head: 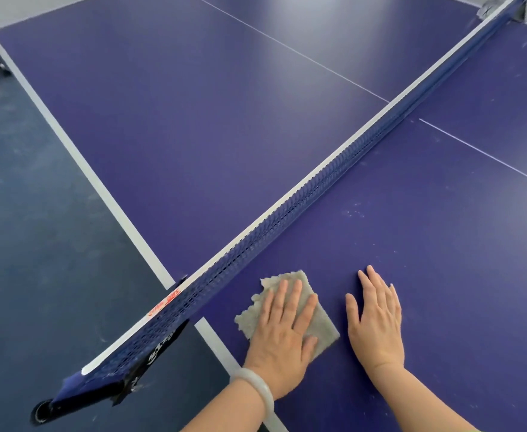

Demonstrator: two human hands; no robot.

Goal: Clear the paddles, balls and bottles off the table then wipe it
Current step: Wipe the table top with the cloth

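Note:
A grey cloth (321, 325) lies flat on the blue table-tennis table (443, 244), close to the near edge and just right of the net. My left hand (284, 335) presses down on the cloth with straight fingers spread. My right hand (376, 319) rests flat on the bare table surface beside the cloth, fingers straight and together. No paddles, balls or bottles show anywhere on the table. Pale specks and scuffs dot the surface on the right half.
The net (318, 194) runs diagonally from the lower left to the upper right, with its clamp post (100, 391) overhanging the table edge. A white border line (78, 157) marks the table's left side. Dark blue floor (22, 244) lies beyond it.

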